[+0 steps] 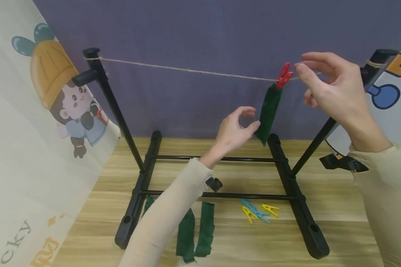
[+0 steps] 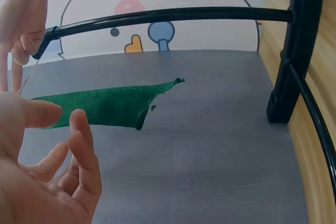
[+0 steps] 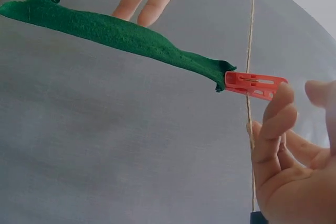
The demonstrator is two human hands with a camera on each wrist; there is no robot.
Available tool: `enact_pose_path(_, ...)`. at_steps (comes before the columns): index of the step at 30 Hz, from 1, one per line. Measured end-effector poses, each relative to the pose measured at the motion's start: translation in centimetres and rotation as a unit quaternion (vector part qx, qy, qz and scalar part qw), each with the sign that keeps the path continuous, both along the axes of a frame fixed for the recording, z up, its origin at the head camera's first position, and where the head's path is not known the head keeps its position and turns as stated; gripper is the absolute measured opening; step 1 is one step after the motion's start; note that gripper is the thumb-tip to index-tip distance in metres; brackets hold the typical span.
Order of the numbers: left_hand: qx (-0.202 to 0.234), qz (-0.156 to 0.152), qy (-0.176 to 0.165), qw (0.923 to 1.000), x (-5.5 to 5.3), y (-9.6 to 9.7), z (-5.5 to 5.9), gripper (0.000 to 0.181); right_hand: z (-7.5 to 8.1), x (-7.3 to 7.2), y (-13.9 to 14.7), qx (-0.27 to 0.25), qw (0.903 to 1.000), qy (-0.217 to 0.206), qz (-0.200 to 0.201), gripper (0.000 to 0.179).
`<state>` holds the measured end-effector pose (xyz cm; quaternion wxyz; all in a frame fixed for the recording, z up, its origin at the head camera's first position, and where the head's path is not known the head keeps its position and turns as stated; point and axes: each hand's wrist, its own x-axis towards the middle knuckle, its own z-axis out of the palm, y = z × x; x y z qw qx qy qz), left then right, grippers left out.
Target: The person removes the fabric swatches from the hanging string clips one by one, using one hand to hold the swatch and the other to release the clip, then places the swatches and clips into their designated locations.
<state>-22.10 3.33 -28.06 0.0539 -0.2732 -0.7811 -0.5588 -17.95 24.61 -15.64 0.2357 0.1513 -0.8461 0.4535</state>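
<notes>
A red clothespin clips a dark green cloth strip to a thin string, and the strip hangs at a slant. Just right of the pin is my right hand, thumb and fingers parted. In the right wrist view its fingertips stand close to the red clothespin; whether they touch it I cannot tell. My left hand is by the strip's lower part, its thumb and fingers spread apart. The left wrist view shows the green strip beyond those fingers, not pinched.
A black rack frame carries the string between its posts. Several yellow and blue clothespins lie on the wooden table. More green strips lie at the front, one partly behind my left sleeve. A purple-grey backdrop rises behind.
</notes>
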Motion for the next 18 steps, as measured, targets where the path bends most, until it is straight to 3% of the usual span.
enact_pose_path(9,-0.001,-0.046,-0.062,0.997,-0.4,1.0,0.7,0.058,-0.2,-1.3,0.2,0.013,0.9996,-0.017,0.02,0.06)
enact_pose_path(18,0.037,-0.091,-0.128,0.9869,-1.1,1.7,1.1,0.055,-0.1,-1.9,0.1,-0.014,0.9992,-0.024,0.028,0.055)
